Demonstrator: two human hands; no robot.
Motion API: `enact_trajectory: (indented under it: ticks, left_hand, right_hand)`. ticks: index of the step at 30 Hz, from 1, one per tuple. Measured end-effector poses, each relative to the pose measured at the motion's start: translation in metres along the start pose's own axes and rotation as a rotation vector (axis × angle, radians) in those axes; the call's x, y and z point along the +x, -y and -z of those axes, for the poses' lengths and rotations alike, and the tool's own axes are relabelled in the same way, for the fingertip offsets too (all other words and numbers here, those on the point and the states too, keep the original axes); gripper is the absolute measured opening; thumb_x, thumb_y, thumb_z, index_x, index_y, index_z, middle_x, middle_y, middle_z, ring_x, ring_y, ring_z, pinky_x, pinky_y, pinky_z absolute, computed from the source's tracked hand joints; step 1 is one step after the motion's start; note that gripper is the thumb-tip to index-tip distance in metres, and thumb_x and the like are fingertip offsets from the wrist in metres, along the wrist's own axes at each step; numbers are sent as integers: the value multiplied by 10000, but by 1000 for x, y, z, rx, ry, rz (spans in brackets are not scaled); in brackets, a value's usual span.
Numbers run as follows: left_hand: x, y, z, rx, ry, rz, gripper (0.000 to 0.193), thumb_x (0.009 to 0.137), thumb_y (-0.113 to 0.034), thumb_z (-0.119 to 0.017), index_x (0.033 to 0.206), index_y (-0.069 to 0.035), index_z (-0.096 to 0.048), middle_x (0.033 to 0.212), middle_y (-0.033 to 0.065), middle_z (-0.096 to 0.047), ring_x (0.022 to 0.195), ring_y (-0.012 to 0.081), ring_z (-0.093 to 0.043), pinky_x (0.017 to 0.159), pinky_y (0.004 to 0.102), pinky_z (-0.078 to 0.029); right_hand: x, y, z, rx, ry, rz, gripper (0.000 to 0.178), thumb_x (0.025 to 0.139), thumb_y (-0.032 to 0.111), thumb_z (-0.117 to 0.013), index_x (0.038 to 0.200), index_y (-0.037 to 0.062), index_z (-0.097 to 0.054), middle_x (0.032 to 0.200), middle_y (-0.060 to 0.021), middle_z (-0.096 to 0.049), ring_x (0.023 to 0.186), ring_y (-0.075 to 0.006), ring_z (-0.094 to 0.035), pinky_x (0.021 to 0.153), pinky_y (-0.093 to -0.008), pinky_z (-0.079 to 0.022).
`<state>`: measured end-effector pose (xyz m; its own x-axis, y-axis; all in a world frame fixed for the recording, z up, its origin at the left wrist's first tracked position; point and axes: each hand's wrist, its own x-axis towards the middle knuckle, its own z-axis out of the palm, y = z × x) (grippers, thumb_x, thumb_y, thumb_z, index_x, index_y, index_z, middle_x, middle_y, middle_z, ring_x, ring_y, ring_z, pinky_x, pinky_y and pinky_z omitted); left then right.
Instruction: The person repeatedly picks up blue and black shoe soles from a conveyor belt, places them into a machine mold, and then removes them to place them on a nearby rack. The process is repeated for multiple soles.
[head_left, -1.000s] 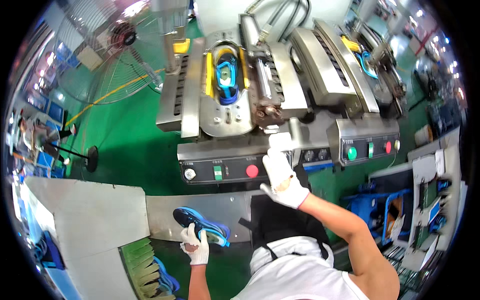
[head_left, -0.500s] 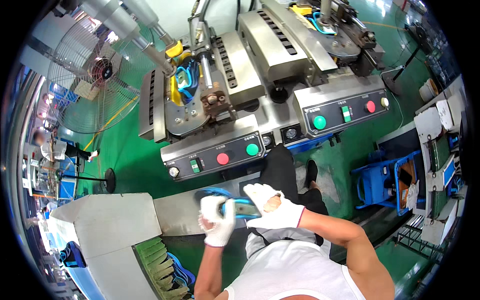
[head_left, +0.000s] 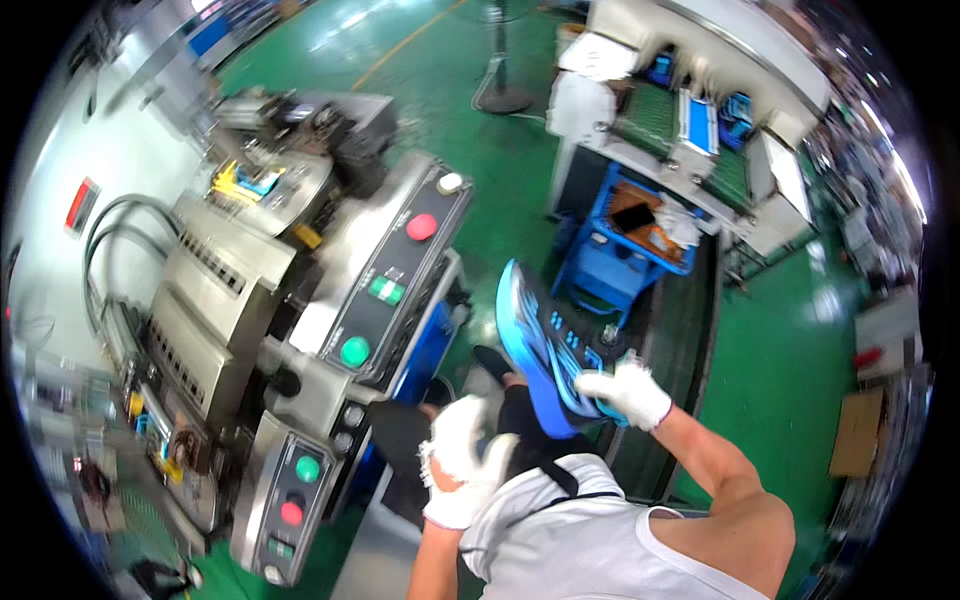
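Observation:
A black and blue sports shoe (head_left: 550, 345) with a bright blue sole hangs in front of my lap, toe pointing up and away. My right hand (head_left: 630, 393), in a white knit glove, grips it at the ankle opening; the fingers on the far side are hidden. My left hand (head_left: 462, 465), gloved the same way, is over my thigh to the left of the shoe and apart from it. Its thumb stands away from the fingers, and I see nothing in it.
At the left a metal press machine (head_left: 215, 310) carries a control panel (head_left: 385, 290) with red and green buttons. A blue stool (head_left: 600, 260) holding a tray of small items stands beyond the shoe. Farther back runs a conveyor line (head_left: 650, 115) with blue shoes; a fan base (head_left: 503, 99) stands on the floor.
My view has swung right, from the press toward the conveyor. Both hands were together at a blue-edged item; now the shoe is in my right hand, and my left hand is apart.

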<state>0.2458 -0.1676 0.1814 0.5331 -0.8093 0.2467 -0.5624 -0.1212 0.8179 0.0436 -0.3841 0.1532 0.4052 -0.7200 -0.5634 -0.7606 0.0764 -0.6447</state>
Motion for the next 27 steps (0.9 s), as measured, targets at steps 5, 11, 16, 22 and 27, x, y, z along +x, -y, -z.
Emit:
enact_trajectory:
  ticks: [5,11,16,22,27]
  left_hand:
    - [-56,106,-13,256,-28,209,417,910,-138,-795,1274,-8,-639,1218,210,-680,1074,396,-680,934,462,-554]
    - [-102,133,-12,263,13,494,355,908,-175,-802,1209,-18,-697,1138,170,-697,799,288,-695,768,416,-567]
    - [-105,127,-23,286,16,592,365,890,-129,-803,1220,-26,-686,1125,161,-695,761,257,-683,723,398,-566]
    - [-68,113,-33,221,-8,603,317,914,-121,-780,1201,-18,-696,1115,182,-700,861,314,-710,776,394,-581]
    - [-63,91,-10,286,5,576,341,959,-190,-750,1257,-43,-674,1188,198,-704,1027,378,-719,856,459,-585]
  right_hand:
    - [99,49,110,558,-572,305,585,848,433,-855,1198,-28,-766,1213,-156,-764,1061,-202,-721,953,-378,-551]
    - [249,126,309,109,-879,239,793,803,554,-820,1215,-117,-722,1229,-264,-741,1172,-319,-702,1018,-397,-527]
    - [372,152,386,101,-763,93,420,832,299,-793,1133,31,-676,1250,-193,-699,1024,-392,-737,875,-605,-576]
    - [445,145,499,-414,-535,358,496,893,397,-781,1272,77,-776,1261,-112,-748,1203,-234,-653,1035,-363,-497]
    - [461,82,427,-207,-842,491,566,1010,468,-663,1374,35,-683,1344,-138,-697,1183,-290,-669,1030,-399,-520]
